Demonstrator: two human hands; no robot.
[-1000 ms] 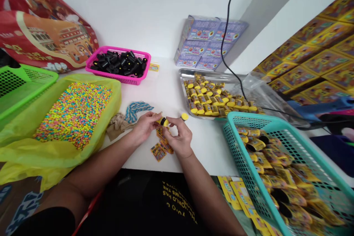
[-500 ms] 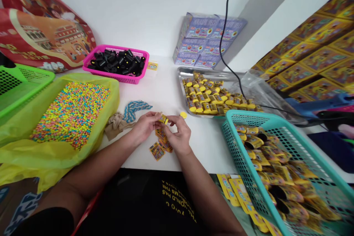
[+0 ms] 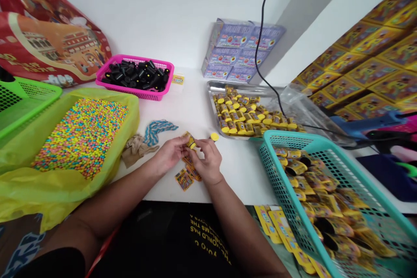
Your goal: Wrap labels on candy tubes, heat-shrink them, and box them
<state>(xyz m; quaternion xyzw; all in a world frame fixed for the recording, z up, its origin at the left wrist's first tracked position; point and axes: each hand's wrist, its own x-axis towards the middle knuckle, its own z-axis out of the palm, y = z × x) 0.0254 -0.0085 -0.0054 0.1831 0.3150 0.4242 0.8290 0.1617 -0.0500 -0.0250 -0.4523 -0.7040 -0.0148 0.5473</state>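
Note:
My left hand [image 3: 170, 153] and my right hand [image 3: 206, 160] meet over the white table [image 3: 241, 169], both pinching a small yellow-labelled tube [image 3: 190, 140] between their fingertips. Beneath my hands lies a small pile of yellow printed stickers [image 3: 186, 176]. A loose yellow cap [image 3: 214, 137] rests on the table just right of the tube. Left of my hands sit a blue-and-white striped cloth [image 3: 158, 129] and a beige rag [image 3: 136, 147].
A yellow bag of multicoloured candy beads [image 3: 81, 134] fills the left. A pink basket [image 3: 134, 89] holds black tubes. A metal tray [image 3: 212, 91] carries finished yellow tubes. A teal basket [image 3: 276, 139] at right holds labelled tubes. Purple boxes [image 3: 239, 50], a black cable [image 3: 263, 43], a green basket [image 3: 26, 102].
The tube between my fingers has been turned so its yellow label faces up instead of its black body and yellow end. My hands have drawn slightly closer together.

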